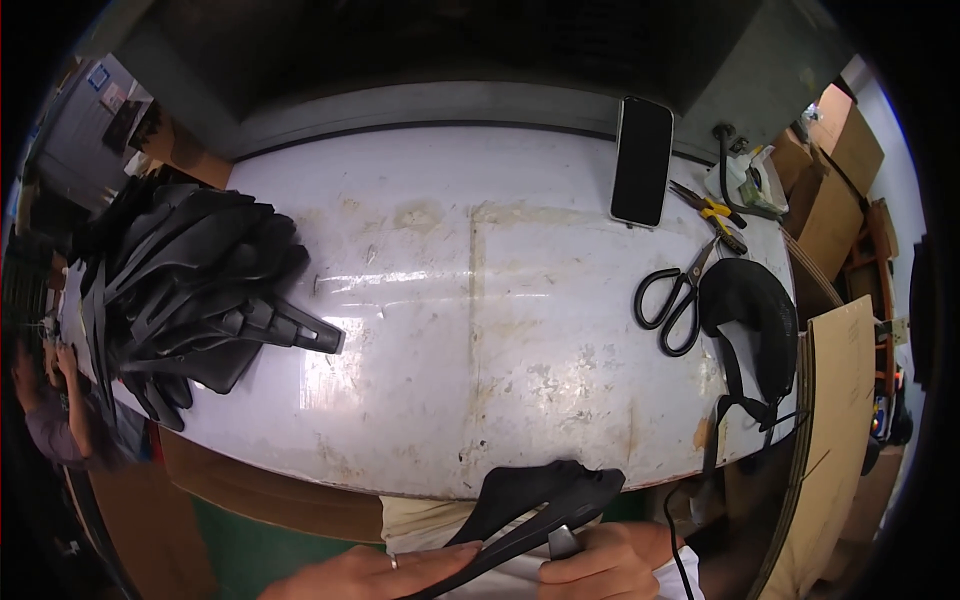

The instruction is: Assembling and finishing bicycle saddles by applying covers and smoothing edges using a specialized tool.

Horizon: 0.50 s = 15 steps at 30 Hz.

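Note:
At the table's near edge I hold a black moulded plastic part (pixel 545 490) with a long opening through it; it slants down toward the lower left. My left hand (pixel 375 572), with a ring on one finger, is closed on the part's lower end. Close beside the part, my right hand (pixel 605 565) makes a fist around a short flat grey metal tool (pixel 563 542). Only the tool's blunt end shows; the rest is inside the fist. Whether it touches the part I cannot tell.
A heap of similar black parts (pixel 190 270) covers the table's left side. On the right lie a phone (pixel 642 160), yellow-handled pliers (pixel 715 212), black scissors (pixel 672 310) and a black strapped mesh item (pixel 765 320). Cardboard (pixel 830 420) stands beyond. Another person (pixel 65 410) works far left.

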Motion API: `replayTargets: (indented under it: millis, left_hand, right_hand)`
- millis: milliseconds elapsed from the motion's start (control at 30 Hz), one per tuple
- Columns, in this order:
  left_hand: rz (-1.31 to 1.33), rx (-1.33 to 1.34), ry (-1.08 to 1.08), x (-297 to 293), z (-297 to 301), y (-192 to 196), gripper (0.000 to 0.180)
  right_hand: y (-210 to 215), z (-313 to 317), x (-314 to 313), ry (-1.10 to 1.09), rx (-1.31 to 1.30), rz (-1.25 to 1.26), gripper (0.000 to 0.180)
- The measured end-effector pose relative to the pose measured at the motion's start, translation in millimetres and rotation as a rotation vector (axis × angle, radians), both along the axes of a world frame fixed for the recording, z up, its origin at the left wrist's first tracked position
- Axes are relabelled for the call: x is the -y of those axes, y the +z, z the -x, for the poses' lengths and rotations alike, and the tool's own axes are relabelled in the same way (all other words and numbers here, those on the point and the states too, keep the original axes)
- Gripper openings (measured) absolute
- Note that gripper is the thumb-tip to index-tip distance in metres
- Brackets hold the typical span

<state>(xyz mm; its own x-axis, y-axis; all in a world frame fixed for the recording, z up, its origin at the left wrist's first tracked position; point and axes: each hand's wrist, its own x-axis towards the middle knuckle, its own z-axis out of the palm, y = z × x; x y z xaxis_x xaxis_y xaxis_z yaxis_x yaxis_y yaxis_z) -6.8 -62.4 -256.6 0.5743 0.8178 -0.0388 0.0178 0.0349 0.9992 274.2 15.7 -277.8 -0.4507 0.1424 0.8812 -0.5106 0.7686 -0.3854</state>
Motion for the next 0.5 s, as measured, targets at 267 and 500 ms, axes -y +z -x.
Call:
replayTargets:
  millis: [267, 500]
  left_hand:
    - [-0.008, -0.177, 0.008, 4, -38, -8, 0.052]
    - [-0.072, 0.072, 0.209, -2, -69, -37, 0.055]
  right_hand:
    - [-16, 62, 39, 0.020, -0.427, 0.198, 0.026]
    - [-17, 60, 43, -0.042, -0.449, 0.270, 0.041]
